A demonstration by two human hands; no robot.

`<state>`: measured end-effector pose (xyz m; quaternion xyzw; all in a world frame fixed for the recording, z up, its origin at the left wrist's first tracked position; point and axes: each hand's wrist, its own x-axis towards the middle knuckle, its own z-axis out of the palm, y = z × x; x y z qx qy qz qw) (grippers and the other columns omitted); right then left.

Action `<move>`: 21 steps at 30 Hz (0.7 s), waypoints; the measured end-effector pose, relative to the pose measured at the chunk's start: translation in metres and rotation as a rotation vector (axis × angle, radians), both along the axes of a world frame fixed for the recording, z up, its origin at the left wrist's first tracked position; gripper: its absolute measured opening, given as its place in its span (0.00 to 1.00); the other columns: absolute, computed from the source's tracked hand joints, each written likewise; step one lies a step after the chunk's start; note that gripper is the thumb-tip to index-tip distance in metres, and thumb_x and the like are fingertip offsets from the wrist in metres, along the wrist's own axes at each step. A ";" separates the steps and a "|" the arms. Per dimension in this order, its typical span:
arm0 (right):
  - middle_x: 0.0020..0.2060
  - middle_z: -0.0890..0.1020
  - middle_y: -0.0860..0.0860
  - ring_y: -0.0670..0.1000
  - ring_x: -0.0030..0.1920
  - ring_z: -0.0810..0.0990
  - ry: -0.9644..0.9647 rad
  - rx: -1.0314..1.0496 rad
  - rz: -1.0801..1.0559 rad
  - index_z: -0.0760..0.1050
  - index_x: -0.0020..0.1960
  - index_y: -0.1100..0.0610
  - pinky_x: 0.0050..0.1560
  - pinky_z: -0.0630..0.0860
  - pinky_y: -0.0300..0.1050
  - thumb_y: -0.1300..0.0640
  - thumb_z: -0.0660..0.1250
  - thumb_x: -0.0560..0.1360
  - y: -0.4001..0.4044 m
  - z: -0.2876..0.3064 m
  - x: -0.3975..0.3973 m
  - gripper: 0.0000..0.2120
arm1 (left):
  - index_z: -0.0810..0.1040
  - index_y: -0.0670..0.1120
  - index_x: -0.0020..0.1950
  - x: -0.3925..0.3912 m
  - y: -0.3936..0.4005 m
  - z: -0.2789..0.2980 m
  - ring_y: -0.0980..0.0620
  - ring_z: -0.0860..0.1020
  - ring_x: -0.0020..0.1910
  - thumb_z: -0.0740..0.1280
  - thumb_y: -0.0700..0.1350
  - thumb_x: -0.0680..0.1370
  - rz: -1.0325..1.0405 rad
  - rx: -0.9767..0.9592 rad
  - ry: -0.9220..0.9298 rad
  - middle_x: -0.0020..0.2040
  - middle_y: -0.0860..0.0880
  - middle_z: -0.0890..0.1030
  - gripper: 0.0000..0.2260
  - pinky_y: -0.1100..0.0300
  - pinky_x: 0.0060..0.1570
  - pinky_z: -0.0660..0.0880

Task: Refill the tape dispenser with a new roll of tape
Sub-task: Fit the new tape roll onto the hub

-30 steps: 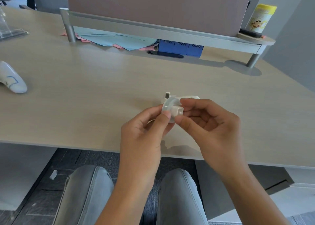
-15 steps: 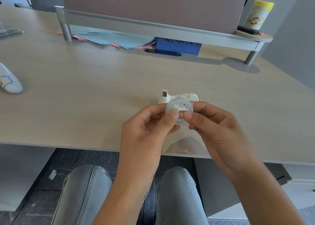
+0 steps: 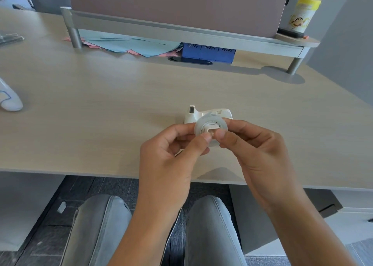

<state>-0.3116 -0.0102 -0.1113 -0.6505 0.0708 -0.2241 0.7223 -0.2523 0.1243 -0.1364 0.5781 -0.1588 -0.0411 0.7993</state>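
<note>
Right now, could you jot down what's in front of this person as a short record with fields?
place: a pale wooden desk with a grey divider shelf at the back
left hand: pinching the tape roll
right hand: pinching the same roll from the other side
tape roll: white, held up above the desk, with a small white core piece at its centre
tape dispenser: white, standing on the desk just behind the roll, no roll visible in it
under the shelf: blue and pink papers, a blue box
far right: yellow-lidded canister
</note>
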 end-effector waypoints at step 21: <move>0.50 0.91 0.56 0.55 0.55 0.88 0.025 -0.005 0.024 0.90 0.50 0.55 0.67 0.79 0.55 0.52 0.78 0.67 -0.009 -0.010 0.002 0.13 | 0.88 0.42 0.48 0.001 -0.002 -0.002 0.52 0.87 0.39 0.77 0.38 0.71 -0.011 -0.041 0.077 0.41 0.45 0.90 0.07 0.54 0.49 0.84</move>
